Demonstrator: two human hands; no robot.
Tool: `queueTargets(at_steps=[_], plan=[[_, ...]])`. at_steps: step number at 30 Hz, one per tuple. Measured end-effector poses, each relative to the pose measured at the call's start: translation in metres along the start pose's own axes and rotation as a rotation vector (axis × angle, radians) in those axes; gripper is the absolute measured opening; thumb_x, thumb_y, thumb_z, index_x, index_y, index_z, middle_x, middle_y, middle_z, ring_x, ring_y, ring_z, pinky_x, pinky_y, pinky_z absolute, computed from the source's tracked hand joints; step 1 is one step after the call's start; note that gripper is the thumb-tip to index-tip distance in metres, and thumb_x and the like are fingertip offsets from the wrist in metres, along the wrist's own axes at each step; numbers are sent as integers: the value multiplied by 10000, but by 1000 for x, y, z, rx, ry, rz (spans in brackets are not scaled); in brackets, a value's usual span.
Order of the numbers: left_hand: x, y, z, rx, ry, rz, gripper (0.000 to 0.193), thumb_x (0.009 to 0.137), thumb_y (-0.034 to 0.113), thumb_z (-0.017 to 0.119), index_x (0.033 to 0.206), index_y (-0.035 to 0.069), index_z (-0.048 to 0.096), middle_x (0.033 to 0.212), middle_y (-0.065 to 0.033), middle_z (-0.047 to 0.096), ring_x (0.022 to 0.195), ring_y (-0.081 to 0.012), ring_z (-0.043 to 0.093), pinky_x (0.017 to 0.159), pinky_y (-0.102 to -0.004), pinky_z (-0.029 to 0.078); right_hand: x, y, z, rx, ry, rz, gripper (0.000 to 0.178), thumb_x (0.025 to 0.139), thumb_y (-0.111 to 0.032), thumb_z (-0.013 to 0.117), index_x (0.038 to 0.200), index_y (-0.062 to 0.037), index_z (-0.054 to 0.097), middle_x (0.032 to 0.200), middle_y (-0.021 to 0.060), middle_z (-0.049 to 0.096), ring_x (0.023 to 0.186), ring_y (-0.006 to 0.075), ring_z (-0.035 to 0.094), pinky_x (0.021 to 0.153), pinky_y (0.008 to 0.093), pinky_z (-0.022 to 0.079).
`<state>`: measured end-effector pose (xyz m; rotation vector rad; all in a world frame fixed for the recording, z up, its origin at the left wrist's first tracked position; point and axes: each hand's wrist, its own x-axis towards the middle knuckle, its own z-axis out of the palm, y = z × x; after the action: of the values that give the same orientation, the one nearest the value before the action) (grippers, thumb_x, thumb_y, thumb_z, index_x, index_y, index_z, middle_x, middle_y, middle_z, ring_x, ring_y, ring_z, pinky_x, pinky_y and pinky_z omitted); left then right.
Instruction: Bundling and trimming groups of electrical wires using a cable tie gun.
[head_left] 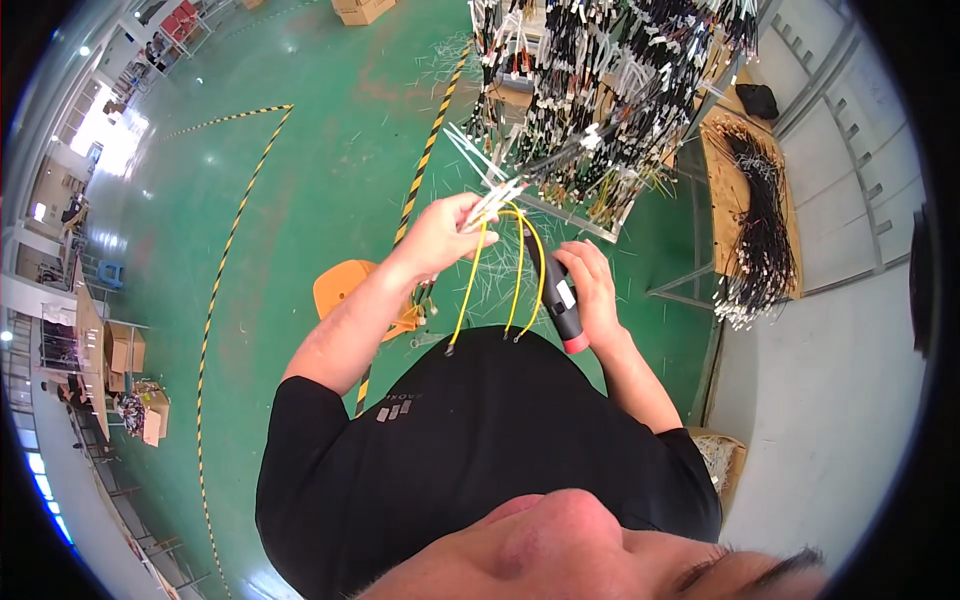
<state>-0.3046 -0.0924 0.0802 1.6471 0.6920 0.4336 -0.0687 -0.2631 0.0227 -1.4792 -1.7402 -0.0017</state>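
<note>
The left hand [452, 235] pinched white strips [500, 198] and dangling yellow wires [519, 275]; the right hand [594, 292] gripped a black tool [562, 300], near the rack [570, 220]'s edge (green floor [335, 185] spread open leftward).

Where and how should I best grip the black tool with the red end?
Probably around the middle of the black tool, from the right, where the right hand is: its body is long and slim, slanting with the red end toward the wearer, and yellow wires hang on its left.
</note>
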Motion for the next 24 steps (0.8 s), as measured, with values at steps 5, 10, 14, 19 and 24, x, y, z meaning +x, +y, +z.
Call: queueTargets(at_steps=[5,10,14,19,24], plan=[[-1,-1,-17,-590,-641,-153,498,1077,296,621,1428,-26,475,1139,-238,750,992,-312,789,783,-377,664,-31,27,0,119,85,252,353,851,10,671,1202,-20,656,1211,160,676,1163,354,649,1032,423,516],[32,-43,8,-1079,-1081,2,793,1082,531,545,1559,-78,367,926,-218,748,656,-254,752,472,-338,582,-38,25,-17,230,131,372,461,806,75,724,1249,-32,650,1169,113,674,1111,273,661,1016,357,502],[25,-30,71,-1451,-854,-49,668,1097,649,360,1358,61,541,928,-147,644,577,-195,618,412,-308,500,-50,27,-24,236,136,463,404,875,-7,746,1267,-45,653,1172,104,689,1085,272,675,996,354,517],[18,-26,90,-1547,-813,-255,627,1144,416,434,1620,17,348,897,-82,610,509,-58,475,425,-216,375,-68,33,-21,442,189,683,412,904,17,725,1306,-39,658,1189,69,696,1154,221,664,1048,343,490],[20,-26,86,-1336,-577,-351,577,1109,209,559,1627,55,357,1044,-62,609,599,-57,485,491,-183,385,-78,33,-22,465,214,696,375,925,-1,716,1294,-43,665,1165,59,697,1127,187,658,1006,316,498]])
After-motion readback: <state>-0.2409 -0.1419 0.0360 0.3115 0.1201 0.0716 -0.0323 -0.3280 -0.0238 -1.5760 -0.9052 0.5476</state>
